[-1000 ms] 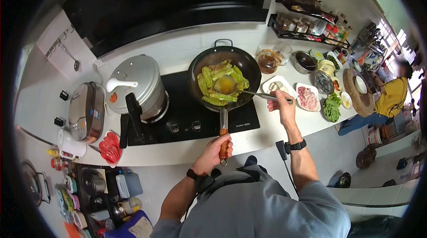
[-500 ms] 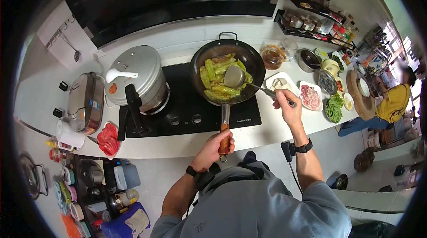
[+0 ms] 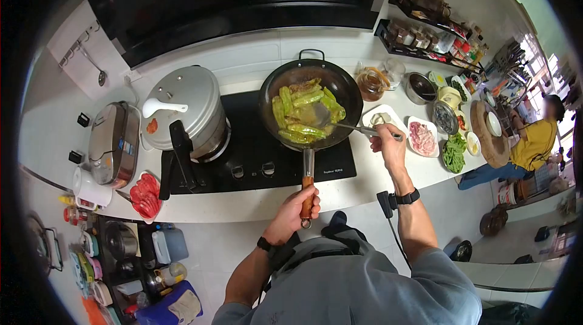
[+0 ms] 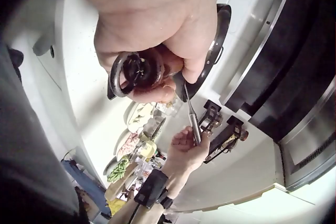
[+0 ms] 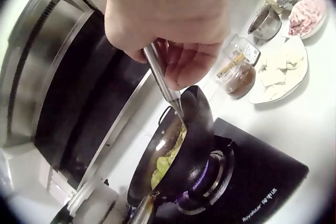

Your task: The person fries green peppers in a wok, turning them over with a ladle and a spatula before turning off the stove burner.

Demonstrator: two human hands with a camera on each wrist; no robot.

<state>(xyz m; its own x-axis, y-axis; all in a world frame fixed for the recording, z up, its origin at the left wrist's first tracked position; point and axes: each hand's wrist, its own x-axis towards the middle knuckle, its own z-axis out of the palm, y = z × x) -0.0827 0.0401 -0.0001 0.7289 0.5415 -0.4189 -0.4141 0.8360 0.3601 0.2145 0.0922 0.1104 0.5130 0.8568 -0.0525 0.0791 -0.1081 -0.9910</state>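
Note:
A dark wok (image 3: pixel 347 82) sits over a lit burner, with long green peppers (image 3: pixel 308 99) in it. My left hand (image 3: pixel 294 212) grips the wok's wooden handle (image 3: pixel 307 186) near its end ring. My right hand (image 3: pixel 390 144) holds a metal ladle (image 5: pixel 160 74) by its handle, right of the wok. The ladle's bowl is low among the peppers and blurred. Flame (image 5: pixel 202 183) shows beneath the wok in the right wrist view.
A pressure cooker (image 3: pixel 200 106) with a white spoon (image 3: pixel 164 106) on its lid stands left of the wok. Plates of white slices (image 3: pixel 395 119), raw meat (image 3: pixel 423 138) and cut greens (image 3: pixel 453 153) lie to the right. A person in yellow (image 3: pixel 534 141) stands at far right.
The ladle's bowl, first upright with liquid in it, was tipped over above the peppers and is now lower among them. My left hand keeps its grip on the wok handle.

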